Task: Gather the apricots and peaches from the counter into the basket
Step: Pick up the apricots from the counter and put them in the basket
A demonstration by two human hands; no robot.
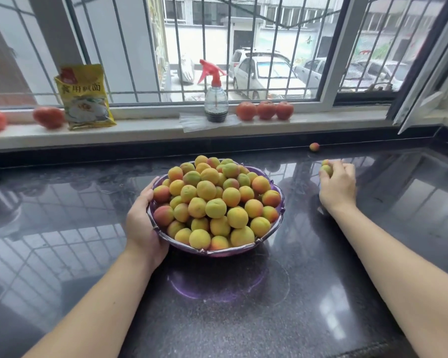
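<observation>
Your left hand (142, 223) is cupping the left rim of the basket (282, 200), centre frame on the tabletop (243, 306), fingers curled around its edge; it is heaped with fruit (212, 200). Right of centre, your right hand (338, 184) is gripping an apricot (326, 169). Farther back, upper right, a stray apricot (314, 147) is lying by the wall.

You stand in a home kitchen: a polished dark stone counter (243, 319) runs beneath a barred window (192, 47), where the sill (150, 126) holds tomatoes (265, 110), a yellow packet of food powder (84, 96) and a red-topped spray bottle (216, 99). Outside, parked cars (267, 73) and apartment blocks mark a residential street.
</observation>
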